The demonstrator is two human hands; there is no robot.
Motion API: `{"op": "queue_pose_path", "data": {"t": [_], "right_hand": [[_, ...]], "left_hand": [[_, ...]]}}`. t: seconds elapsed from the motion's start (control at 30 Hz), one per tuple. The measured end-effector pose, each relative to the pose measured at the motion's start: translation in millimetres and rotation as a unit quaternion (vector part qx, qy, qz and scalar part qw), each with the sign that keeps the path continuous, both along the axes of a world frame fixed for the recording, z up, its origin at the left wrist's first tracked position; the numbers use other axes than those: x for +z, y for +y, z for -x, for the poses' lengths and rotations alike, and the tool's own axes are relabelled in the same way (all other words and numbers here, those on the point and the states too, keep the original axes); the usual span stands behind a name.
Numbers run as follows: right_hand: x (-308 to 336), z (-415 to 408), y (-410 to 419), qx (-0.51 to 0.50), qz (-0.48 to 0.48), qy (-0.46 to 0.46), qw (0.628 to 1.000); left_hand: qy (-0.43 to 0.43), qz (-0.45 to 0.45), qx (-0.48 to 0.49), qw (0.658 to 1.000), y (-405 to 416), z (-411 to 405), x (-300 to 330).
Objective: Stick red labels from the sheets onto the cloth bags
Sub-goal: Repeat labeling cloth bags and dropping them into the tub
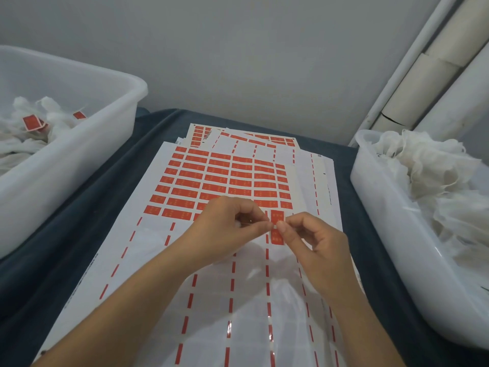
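Two translucent white plastic bins flank the dark blue cloth-covered table (127,165). Left bin (111,120): gauzy white cloth bags, some with red labels (32,122) stuck on. Right bin (375,207): crumpled unlabelled bags (428,165). Glossy label sheet (217,178) lies between them, far half in rectangular red labels, near half peeled. Left hand (225,226) and right hand (315,239) both pinch one red label (277,218) just above the sheet.

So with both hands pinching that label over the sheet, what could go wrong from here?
1. The red label is pinched between the left hand and right hand by the fingertips; it could fold and stick to itself or to the skin.
2. It hangs just above the label sheet, so it might re-stick there.
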State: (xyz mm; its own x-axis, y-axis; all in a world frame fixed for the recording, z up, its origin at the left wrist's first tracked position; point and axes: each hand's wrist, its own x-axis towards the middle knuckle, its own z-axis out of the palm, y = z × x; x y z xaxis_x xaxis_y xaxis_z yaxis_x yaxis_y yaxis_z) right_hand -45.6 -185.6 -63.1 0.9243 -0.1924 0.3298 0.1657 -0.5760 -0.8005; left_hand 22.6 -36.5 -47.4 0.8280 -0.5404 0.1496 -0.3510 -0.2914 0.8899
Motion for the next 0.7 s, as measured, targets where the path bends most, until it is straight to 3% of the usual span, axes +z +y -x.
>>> {"op": "queue_pose_path", "data": {"t": [0.23, 0.4, 0.7], "right_hand": [[7, 2, -1, -0.001, -0.080, 0.002, 0.997], [15, -2, -15, -0.164, -0.167, -0.030, 0.972], [12, 0, 5, 0.023, -0.238, 0.100, 0.966]], "left_hand": [[0.027, 0.014, -0.010, 0.999, 2, 1, 1], [0.115, 0.043, 0.043, 0.992, 5, -6, 3], [0.147, 0.057, 0.016, 0.987, 4, -3, 6]]}}
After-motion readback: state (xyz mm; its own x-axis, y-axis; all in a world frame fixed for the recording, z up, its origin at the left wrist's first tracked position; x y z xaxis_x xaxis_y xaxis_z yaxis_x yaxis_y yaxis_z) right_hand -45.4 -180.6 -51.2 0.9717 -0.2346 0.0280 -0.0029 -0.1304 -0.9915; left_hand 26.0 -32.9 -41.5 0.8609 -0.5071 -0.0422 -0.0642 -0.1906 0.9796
